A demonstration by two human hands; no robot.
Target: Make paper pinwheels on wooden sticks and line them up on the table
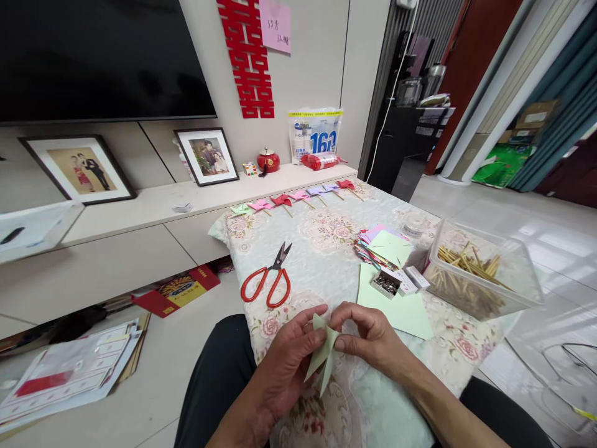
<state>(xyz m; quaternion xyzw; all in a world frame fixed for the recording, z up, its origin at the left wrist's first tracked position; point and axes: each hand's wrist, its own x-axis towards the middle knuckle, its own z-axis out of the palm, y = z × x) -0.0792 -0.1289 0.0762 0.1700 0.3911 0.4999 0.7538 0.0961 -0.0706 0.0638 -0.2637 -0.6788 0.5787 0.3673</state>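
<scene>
My left hand (284, 361) and my right hand (368, 336) together pinch a folded pale green paper piece (321, 354) just above the near edge of the floral tablecloth (326, 249). The paper's points hang down between my fingers. Red-handled scissors (268, 280) lie shut on the cloth just beyond my left hand. A flat pale green sheet (405, 308) lies beside my right hand, with a small open box of pins (387, 283) on its far corner.
A stack of coloured paper squares (385, 246) sits mid-table. A clear tub of wooden sticks (480, 270) stands at the right edge. Several finished paper pinwheels (298, 199) line the far edge. Papers (69, 370) lie on the floor at left.
</scene>
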